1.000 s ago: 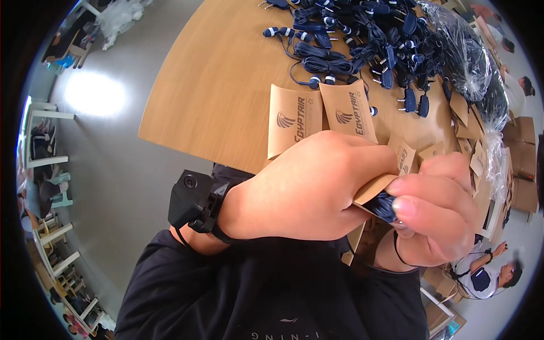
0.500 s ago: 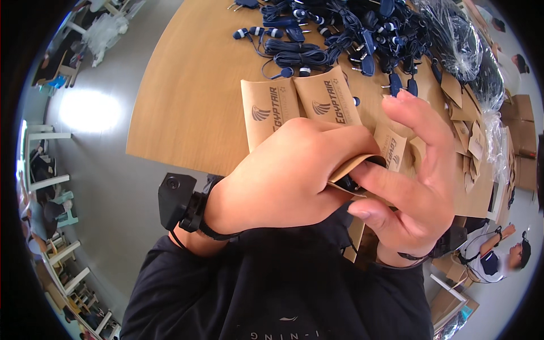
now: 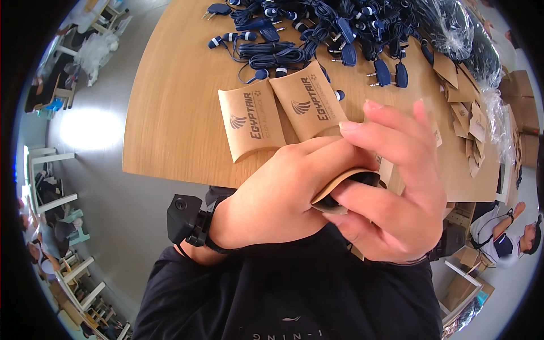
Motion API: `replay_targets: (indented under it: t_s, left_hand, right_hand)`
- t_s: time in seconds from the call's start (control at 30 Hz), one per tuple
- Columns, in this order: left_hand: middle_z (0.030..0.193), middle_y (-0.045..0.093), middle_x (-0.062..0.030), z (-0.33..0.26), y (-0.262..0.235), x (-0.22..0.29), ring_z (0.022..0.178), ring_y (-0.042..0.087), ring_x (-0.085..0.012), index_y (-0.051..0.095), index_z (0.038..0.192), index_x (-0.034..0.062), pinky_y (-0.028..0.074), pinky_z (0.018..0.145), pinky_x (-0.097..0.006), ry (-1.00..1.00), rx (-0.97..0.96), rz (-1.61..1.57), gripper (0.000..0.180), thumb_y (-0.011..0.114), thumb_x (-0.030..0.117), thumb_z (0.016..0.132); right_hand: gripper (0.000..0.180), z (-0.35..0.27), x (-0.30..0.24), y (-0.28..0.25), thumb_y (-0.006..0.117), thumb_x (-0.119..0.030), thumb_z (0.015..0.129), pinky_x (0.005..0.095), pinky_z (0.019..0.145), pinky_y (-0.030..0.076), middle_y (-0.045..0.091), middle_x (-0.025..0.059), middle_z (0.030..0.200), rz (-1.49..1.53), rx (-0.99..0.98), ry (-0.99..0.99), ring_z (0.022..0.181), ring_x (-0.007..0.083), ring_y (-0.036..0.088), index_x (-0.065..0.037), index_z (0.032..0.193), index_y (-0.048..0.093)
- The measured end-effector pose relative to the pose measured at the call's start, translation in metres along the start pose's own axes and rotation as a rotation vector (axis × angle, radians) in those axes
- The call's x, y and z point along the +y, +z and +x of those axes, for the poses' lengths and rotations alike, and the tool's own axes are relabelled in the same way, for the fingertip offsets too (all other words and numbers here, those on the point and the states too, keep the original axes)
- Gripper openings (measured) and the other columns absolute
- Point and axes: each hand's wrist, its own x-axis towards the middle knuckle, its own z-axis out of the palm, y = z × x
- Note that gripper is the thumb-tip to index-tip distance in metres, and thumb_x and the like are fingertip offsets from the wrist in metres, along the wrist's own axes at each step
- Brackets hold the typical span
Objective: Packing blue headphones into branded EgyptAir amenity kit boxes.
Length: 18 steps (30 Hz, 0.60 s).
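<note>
My left hand (image 3: 277,192) is wrapped round a brown cardboard pillow box (image 3: 331,185), its unfolded end facing right. My right hand (image 3: 402,198) is at that opening, index finger reaching inside and thumb at the lower lip; the other fingers are spread. Something dark is inside the box, mostly hidden by the finger, so I cannot make out its kind. Beyond my left hand lie two similar pillow boxes, a left one (image 3: 249,124) and a right one (image 3: 306,102), side by side on the wooden table (image 3: 170,107).
Dark blue wired earphones (image 3: 272,54) with plugs are heaped at the table's far side. Flat brown boxes (image 3: 467,122) are piled at the right, beside clear plastic bags (image 3: 453,34). Another person (image 3: 507,235) sits at the far right, near cardboard cartons (image 3: 518,107).
Both hands and the held box have shifted slightly left in view. My right index finger stays in the opening, while the thumb has come up against the box's lower lip.
</note>
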Motion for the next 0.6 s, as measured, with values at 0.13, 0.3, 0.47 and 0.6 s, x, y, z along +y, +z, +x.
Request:
replay_targets:
  t_s: [0.13,0.3,0.47,0.6]
  left_hand:
    - [0.101,0.058,-0.0141,-0.001,0.002,-0.007,0.092,0.059,-0.0362,0.056,0.111,0.0017,0.05,0.075,-0.041,0.062,0.025,-0.03,0.04,0.066,0.0,0.072]
    - [0.108,0.053,-0.0155,-0.006,0.008,-0.005,0.1,0.052,-0.0384,0.049,0.123,0.0002,0.047,0.084,-0.041,0.117,0.101,0.231,0.059,0.069,0.005,0.067]
    - [0.108,0.057,-0.0134,-0.005,0.006,-0.005,0.093,0.058,-0.0311,0.051,0.124,0.0025,0.05,0.078,-0.039,0.1,0.104,0.081,0.065,0.082,0.012,0.067]
    - [0.093,0.064,-0.01,-0.009,0.011,-0.017,0.081,0.067,-0.0257,0.056,0.109,0.0033,0.053,0.069,-0.033,0.133,0.213,0.101,0.052,0.086,0.011,0.067]
  right_hand:
    - [0.024,0.003,-0.006,0.01,0.074,-0.031,0.079,0.0631,0.102,0.032,0.065,0.0165,0.115,-0.058,0.084,0.003,0.108,0.0403,0.061,-0.011,0.079,0.062]
    - [0.015,-0.002,-0.006,0.011,0.069,-0.018,0.077,0.0623,0.104,0.032,0.067,0.0155,0.109,-0.019,0.17,-0.019,0.103,0.0385,0.064,-0.009,0.074,0.056]
    - [0.012,-0.011,0.014,-0.008,0.065,-0.02,0.079,0.065,0.107,0.028,0.067,0.0127,0.106,0.09,0.099,-0.103,0.099,0.0369,0.065,-0.009,0.075,0.061]
    - [0.02,-0.014,0.027,-0.002,0.061,-0.031,0.089,0.0651,0.106,0.031,0.068,0.0105,0.102,0.055,0.148,-0.201,0.096,0.0349,0.065,-0.013,0.082,0.068]
